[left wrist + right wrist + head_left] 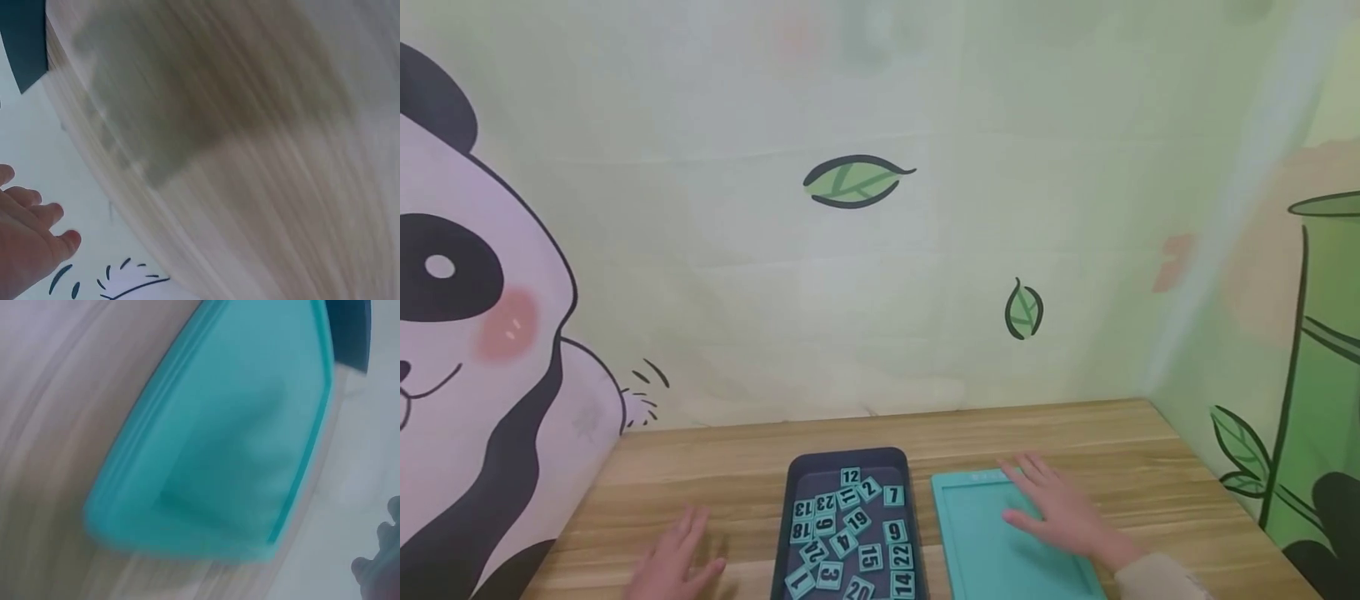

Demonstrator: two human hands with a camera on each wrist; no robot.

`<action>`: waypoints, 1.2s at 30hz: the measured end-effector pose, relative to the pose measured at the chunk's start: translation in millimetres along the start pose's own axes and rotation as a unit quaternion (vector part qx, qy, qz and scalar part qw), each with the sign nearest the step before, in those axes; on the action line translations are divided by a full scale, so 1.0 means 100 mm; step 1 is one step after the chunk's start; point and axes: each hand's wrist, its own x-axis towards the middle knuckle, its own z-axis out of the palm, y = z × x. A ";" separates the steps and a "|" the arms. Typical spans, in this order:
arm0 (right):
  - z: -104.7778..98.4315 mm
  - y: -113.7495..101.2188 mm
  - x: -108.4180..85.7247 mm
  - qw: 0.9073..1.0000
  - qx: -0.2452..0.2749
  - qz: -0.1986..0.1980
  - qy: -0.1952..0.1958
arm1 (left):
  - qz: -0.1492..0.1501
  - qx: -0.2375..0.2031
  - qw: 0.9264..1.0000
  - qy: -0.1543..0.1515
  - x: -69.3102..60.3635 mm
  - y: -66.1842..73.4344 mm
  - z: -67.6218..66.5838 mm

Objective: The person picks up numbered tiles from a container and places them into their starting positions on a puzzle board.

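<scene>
My left hand [672,560] is over the wooden table, left of a dark tray, with its fingers extended and nothing in it. The dark tray [912,500] carries several teal tiles with black numbers, such as a 12 tile [850,476] and a 7 tile [893,496]. To its right lies a flat turquoise board [250,425] with a raised rim. Above the board's right side my right hand [1060,512] is spread, holding nothing; its shadow falls on the board. In the wrist views only the fingertips of the left hand [31,225] and right hand [381,556] show at the edges.
The wooden table [737,450] meets a pale green backdrop [737,333] printed with a panda [512,242], leaves and bamboo. A narrow strip of table separates tray and board. The side panels close in at left and right.
</scene>
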 end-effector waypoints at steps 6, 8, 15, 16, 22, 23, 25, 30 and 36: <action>0.05 -0.31 0.15 0.998 0.027 -0.053 0.024 | -0.020 -0.114 0.992 -0.042 -0.02 0.15 0.03; 0.05 -0.43 0.20 0.997 0.048 -0.052 0.015 | -0.033 -0.151 0.987 -0.051 -0.03 0.21 0.04; 0.13 -0.77 0.33 0.991 0.113 -0.067 -0.023 | -0.027 -0.233 0.968 -0.084 -0.05 0.32 0.09; 0.14 -0.82 0.35 0.989 0.122 -0.073 -0.027 | -0.020 -0.240 0.966 -0.092 -0.05 0.34 0.09; 0.21 -1.11 0.50 0.973 0.197 -0.088 -0.084 | -0.007 -0.292 0.950 -0.112 -0.05 0.43 0.16; 0.22 -1.16 0.52 0.969 0.211 -0.087 -0.099 | -0.009 -0.303 0.946 -0.114 -0.05 0.45 0.17; 0.24 -1.25 0.58 0.962 0.225 -0.089 -0.126 | -0.017 -0.327 0.936 -0.126 -0.06 0.47 0.19; 0.32 -1.44 0.73 0.948 0.243 -0.108 -0.176 | -0.029 -0.366 0.920 -0.139 -0.07 0.51 0.24; 0.39 -1.64 0.90 0.942 0.228 -0.144 -0.199 | -0.036 -0.387 0.913 -0.127 -0.07 0.53 0.32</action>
